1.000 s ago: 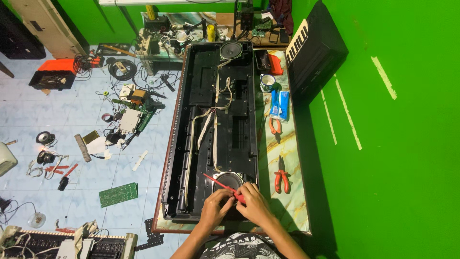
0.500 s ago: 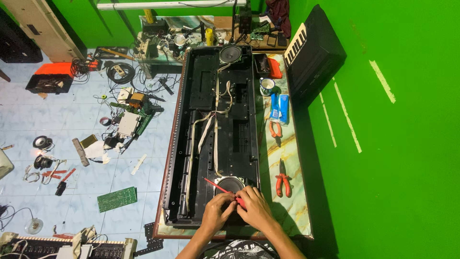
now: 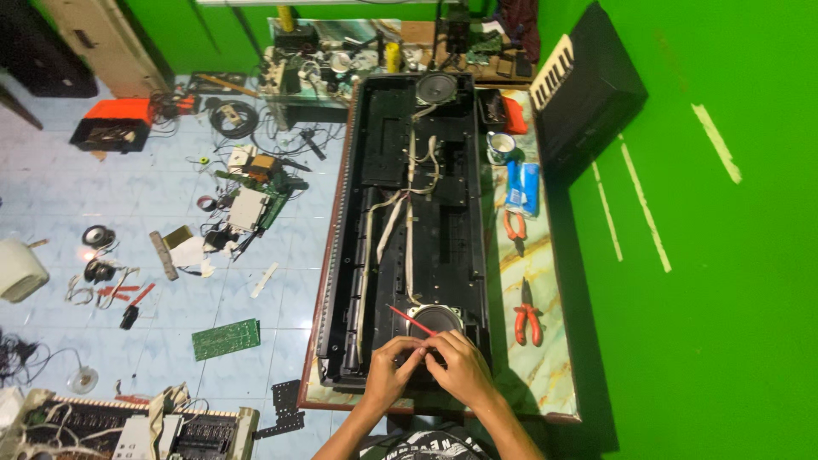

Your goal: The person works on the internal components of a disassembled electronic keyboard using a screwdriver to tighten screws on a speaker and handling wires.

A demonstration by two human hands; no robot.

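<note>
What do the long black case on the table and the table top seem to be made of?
The long black case looks like moulded plastic with a matt finish: uniform black, ribbed inner walls. The table top looks like polished marble or a marble-pattern laminate: pale green-cream with brown veins and some sheen. Which one cannot be told.

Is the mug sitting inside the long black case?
No, the mug stands on the table beside the long black case, on the side where the red pliers lie.
</note>
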